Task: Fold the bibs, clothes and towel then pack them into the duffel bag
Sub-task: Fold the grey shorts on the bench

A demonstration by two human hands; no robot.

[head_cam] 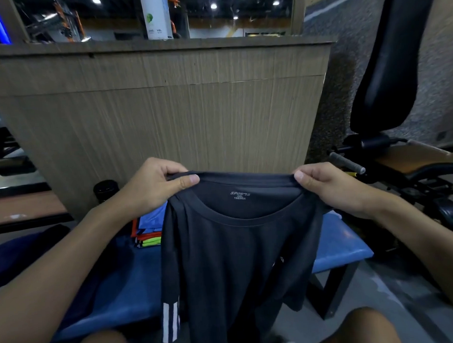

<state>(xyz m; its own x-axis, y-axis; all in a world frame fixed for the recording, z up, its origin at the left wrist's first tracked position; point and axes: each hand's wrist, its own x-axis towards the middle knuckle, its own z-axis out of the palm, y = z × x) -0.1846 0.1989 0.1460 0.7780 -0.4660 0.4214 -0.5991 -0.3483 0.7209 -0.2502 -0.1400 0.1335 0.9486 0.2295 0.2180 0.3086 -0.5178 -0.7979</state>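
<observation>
A dark navy sports shirt [236, 253] hangs in front of me, its neck label facing me and white stripes on the left sleeve. My left hand [156, 184] pinches the shirt's left shoulder at the collar. My right hand [331, 185] pinches the right shoulder. Both hold it up above the blue padded bench [343, 246]. Behind the shirt on the bench lies a folded stack of bibs [146, 232] in blue, orange and neon yellow. A dark cloth [30, 255] lies on the bench's left end. No duffel bag shows.
A wood-panelled counter wall [166, 109] stands right behind the bench. A black gym machine seat [386, 63] with handles stands at the right. A dark round bottle top [105, 189] sits behind the bench at left. My knees are at the bottom edge.
</observation>
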